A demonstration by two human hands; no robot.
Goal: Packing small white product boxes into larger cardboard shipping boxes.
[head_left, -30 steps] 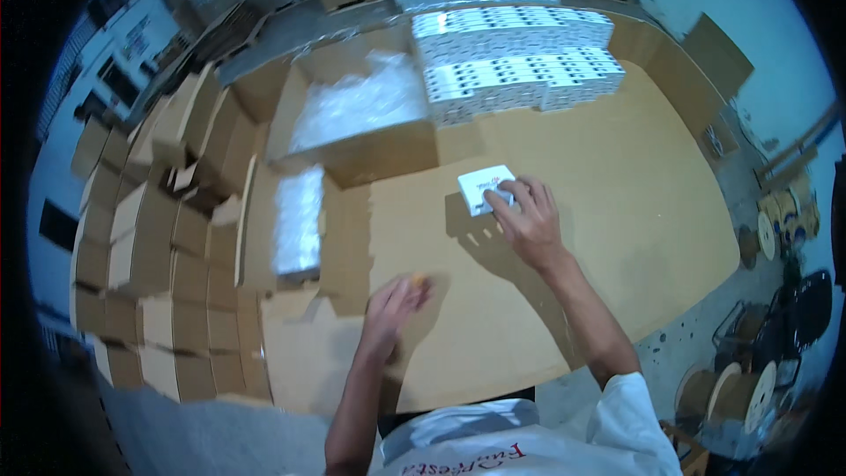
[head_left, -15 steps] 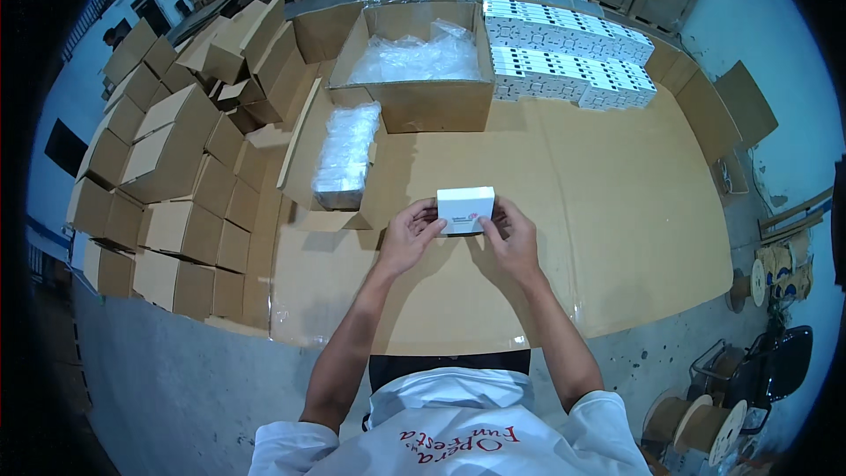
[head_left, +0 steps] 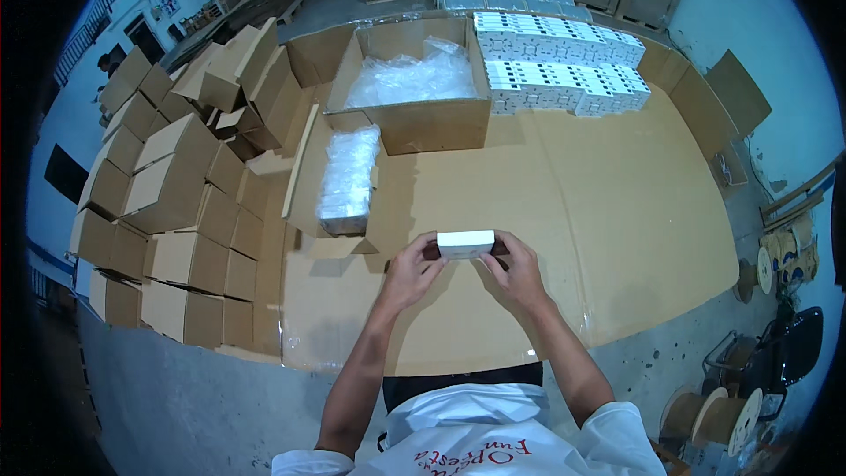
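A small white box [head_left: 465,243] is held between both hands above the cardboard-covered table [head_left: 617,211]. My left hand [head_left: 411,271] grips its left end and my right hand [head_left: 516,268] grips its right end. The box lies level, its long side across the view. Just to the upper left of my left hand lies a plastic-wrapped bundle of boxes [head_left: 347,178] in a low open carton.
An open carton with clear plastic lining [head_left: 414,88] stands at the back centre. Rows of white boxes [head_left: 564,70] are stacked at the back right. Several closed cardboard cartons [head_left: 176,203] are piled on the left. Cable spools [head_left: 714,414] stand on the floor at lower right.
My right hand picked the white box off the table at the right and brought it to the centre. My left hand joined it, and both now hold the box a little nearer to me.
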